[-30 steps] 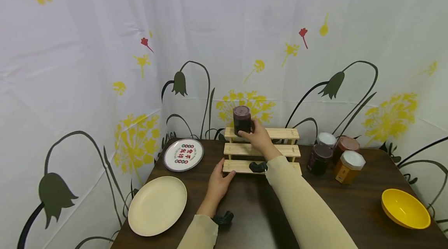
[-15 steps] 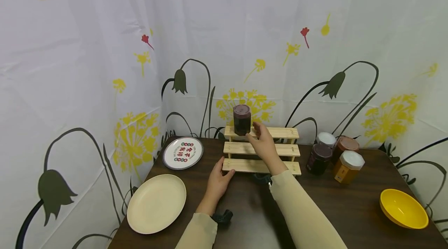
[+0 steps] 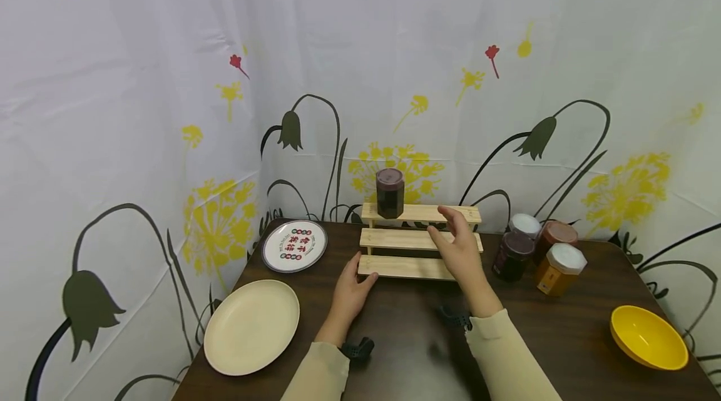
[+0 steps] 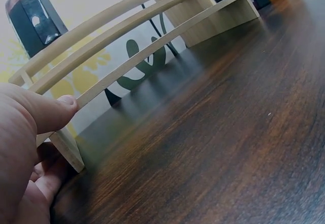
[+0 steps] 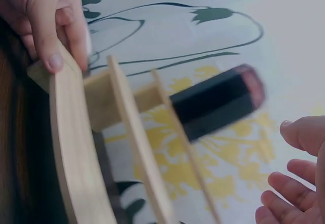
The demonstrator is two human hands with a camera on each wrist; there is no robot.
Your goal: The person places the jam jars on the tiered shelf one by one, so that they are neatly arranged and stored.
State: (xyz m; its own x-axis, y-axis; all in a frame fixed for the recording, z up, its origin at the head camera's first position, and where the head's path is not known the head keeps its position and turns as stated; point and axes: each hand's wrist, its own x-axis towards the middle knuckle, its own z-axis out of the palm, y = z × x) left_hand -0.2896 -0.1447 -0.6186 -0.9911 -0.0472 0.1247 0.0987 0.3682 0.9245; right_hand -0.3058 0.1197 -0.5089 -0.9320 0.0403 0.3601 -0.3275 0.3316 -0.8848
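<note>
A light wooden three-tier rack (image 3: 414, 268) stands at the back of the table. On its top tier, near the left end, a dark jar with a purplish lid (image 3: 390, 193) stands upright. My left hand (image 3: 350, 291) grips the left end of the lowest tier; in the left wrist view the thumb (image 4: 63, 107) lies on the board's front edge and other fingers reach behind the end support. My right hand (image 3: 463, 254) is in front of the rack's right part, fingers spread and holding nothing. In the right wrist view, space separates this hand (image 5: 299, 183) from the jar (image 5: 218, 102).
Right of the rack cluster a dark jar (image 3: 513, 256), a reddish-brown jar (image 3: 557, 233), an amber jar with a white lid (image 3: 559, 269) and another white-lidded jar (image 3: 525, 224). A yellow bowl (image 3: 648, 338) sits farther right; a printed plate (image 3: 295, 246) and cream plate (image 3: 251, 328) lie left.
My right hand has let go of the dark jar on the top tier and moved right and towards me. The left hand has kept its place on the rack.
</note>
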